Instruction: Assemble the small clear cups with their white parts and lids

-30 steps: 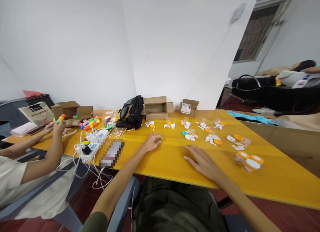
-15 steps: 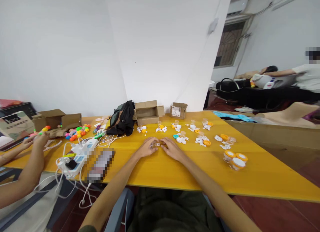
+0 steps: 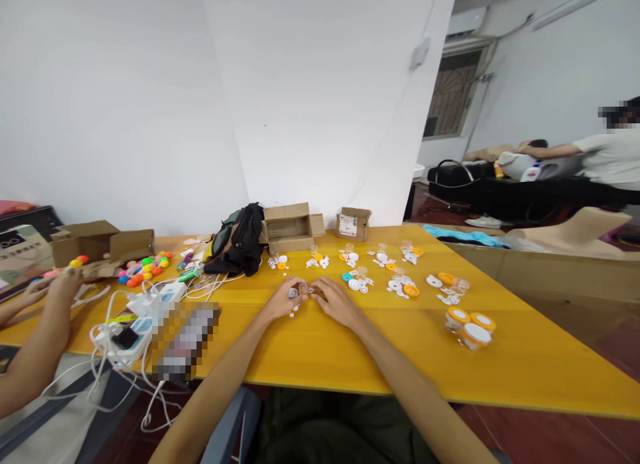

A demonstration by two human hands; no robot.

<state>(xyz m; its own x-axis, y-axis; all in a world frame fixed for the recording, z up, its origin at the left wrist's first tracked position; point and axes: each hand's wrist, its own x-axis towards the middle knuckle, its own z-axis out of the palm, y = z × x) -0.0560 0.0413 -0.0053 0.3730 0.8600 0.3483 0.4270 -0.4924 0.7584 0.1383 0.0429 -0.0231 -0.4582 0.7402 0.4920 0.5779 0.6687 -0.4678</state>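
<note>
My left hand (image 3: 281, 300) rests low over the yellow table, fingers curved and apart beside a white round piece (image 3: 293, 293) and a small clear plastic cup (image 3: 303, 289). Facing it, my right hand (image 3: 336, 300) has its thumb and fingers apart around a small white cut-out piece (image 3: 311, 290). I cannot tell how firmly its fingertips touch that piece. Smaller white bits (image 3: 294, 311) lie just below the left fingers. Both hands form a loose ring around these loose parts.
Groups of white parts with orange rings (image 3: 411, 291) and clear cups lie behind and right. Several orange-lidded clear jars (image 3: 476, 333) stand at right. Cardboard boxes (image 3: 287, 227), a black bag (image 3: 243, 241), a power strip (image 3: 131, 337) and phone (image 3: 187, 341) lie around. Another person's hands (image 3: 67, 284) are at left.
My hands have spread slightly around the loose parts, and the clear cup and white pieces between them show more plainly. The whole view has shifted a little.
</note>
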